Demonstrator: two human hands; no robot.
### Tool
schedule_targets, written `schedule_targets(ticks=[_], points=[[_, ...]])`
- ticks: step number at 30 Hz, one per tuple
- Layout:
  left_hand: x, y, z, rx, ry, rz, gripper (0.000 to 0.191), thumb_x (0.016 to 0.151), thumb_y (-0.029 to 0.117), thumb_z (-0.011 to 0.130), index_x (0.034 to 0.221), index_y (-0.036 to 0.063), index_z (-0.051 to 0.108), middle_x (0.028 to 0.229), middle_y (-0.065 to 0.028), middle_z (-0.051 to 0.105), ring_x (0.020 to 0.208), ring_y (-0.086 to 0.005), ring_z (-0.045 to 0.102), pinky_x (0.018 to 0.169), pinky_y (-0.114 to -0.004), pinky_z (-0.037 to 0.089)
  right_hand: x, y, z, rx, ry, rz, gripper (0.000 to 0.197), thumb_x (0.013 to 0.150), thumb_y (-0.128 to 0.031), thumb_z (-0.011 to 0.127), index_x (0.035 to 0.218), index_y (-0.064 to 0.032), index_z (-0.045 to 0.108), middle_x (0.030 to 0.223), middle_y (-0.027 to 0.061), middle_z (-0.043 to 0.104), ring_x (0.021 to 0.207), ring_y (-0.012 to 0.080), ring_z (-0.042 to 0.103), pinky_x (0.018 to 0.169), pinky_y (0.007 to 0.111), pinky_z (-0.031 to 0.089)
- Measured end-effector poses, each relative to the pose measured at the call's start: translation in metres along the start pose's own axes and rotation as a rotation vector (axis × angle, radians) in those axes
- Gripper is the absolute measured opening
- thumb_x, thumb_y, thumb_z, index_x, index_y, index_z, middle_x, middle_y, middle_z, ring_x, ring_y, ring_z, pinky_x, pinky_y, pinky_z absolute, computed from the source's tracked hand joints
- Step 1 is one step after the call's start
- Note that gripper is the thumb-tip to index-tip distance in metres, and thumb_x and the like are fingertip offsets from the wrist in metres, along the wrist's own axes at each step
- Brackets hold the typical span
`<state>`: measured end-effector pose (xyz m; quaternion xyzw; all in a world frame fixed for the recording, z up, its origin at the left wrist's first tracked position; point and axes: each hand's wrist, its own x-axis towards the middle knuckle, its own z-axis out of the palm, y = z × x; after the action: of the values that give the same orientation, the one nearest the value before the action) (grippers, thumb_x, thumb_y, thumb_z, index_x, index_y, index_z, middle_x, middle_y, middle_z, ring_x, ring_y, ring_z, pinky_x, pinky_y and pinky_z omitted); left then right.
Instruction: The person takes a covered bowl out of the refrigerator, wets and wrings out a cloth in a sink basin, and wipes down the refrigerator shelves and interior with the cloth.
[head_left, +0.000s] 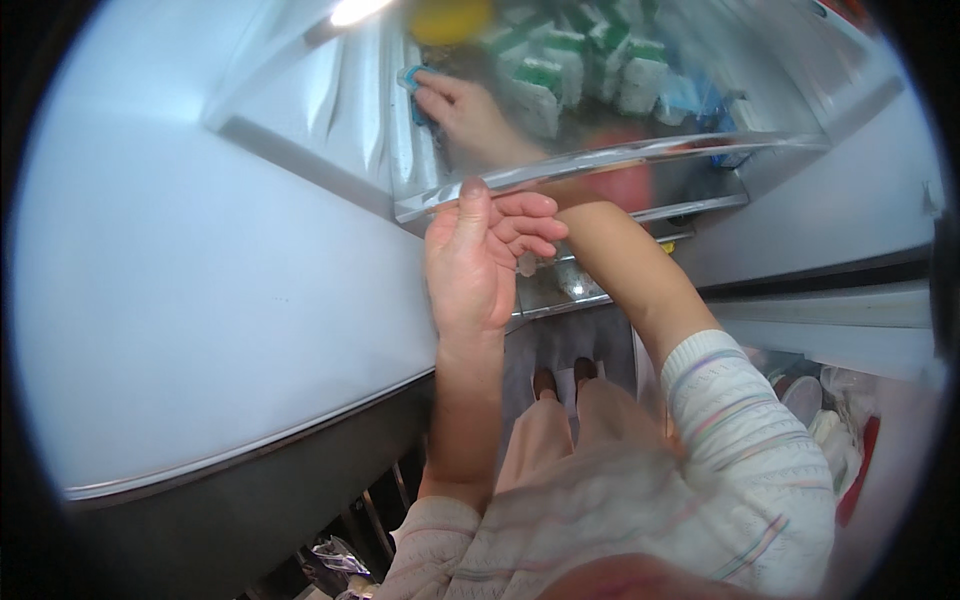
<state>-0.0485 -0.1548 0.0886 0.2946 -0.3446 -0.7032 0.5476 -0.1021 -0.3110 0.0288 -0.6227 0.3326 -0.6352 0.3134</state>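
Inside the refrigerator, my right hand (465, 112) pinches a small blue cloth or sponge (414, 82) against the ribbed white side wall (379, 127). It shows behind the shiny front trim of a glass shelf (622, 159), and my right forearm passes beneath that trim. My left hand (487, 259) is palm up just in front of the shelf's left end. Its thumb overlaps the trim; whether it touches cannot be told. The fingers are loosely bent and apart, with nothing in them.
Several green and white packets (562, 75) lie blurred deeper inside, near a yellow round thing (450, 19). A red item (619, 169) sits behind the trim. Lower shelf edges (570, 304) cross below. An open door with bagged goods (836, 420) stands at right.
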Motion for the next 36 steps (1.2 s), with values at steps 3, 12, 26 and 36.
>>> schedule_targets(ticks=[3,12,26,36], points=[[-0.002,0.000,-0.001,-0.004,0.024,0.001,0.040,0.093,0.025,0.030,0.095,-0.0097,0.049,0.079,-0.0194,0.059,0.063,-0.0249,0.061,0.052,-0.029,0.051,0.022,0.012,0.008,0.253,-0.026,0.281,0.038,0.081,-0.018,0.050,0.116,-0.0040,0.047,0.071,0.0059,0.056,0.063,0.0146,0.053,0.056,0.028,0.044],[-0.003,0.002,0.005,0.023,0.040,0.011,0.040,0.093,0.026,0.030,0.091,-0.0086,0.050,0.077,-0.0191,0.059,0.061,-0.0243,0.061,0.050,-0.028,0.050,0.081,0.039,0.001,0.429,-0.127,0.452,0.014,0.082,-0.015,0.049,0.096,-0.0116,0.050,0.067,0.0001,0.048,0.054,0.0091,0.043,0.048,0.022,0.035],[-0.003,-0.007,-0.006,-0.039,0.064,0.006,0.038,0.093,0.025,0.029,0.090,-0.0078,0.049,0.078,-0.0200,0.059,0.063,-0.0249,0.061,0.051,-0.029,0.050,-0.029,-0.029,-0.014,0.433,-0.315,0.457,0.039,0.077,-0.016,0.060,0.110,0.0010,0.050,0.075,0.0034,0.055,0.065,0.0102,0.050,0.058,0.023,0.042],[-0.004,-0.014,-0.007,-0.073,0.088,0.015,0.036,0.093,0.023,0.029,0.091,-0.0075,0.049,0.078,-0.0189,0.059,0.062,-0.0240,0.060,0.051,-0.029,0.049,-0.131,-0.050,-0.105,0.311,-0.122,0.716,0.028,0.075,-0.007,0.060,0.102,0.0003,0.056,0.094,0.0061,0.058,0.083,0.0131,0.054,0.070,0.024,0.043]])
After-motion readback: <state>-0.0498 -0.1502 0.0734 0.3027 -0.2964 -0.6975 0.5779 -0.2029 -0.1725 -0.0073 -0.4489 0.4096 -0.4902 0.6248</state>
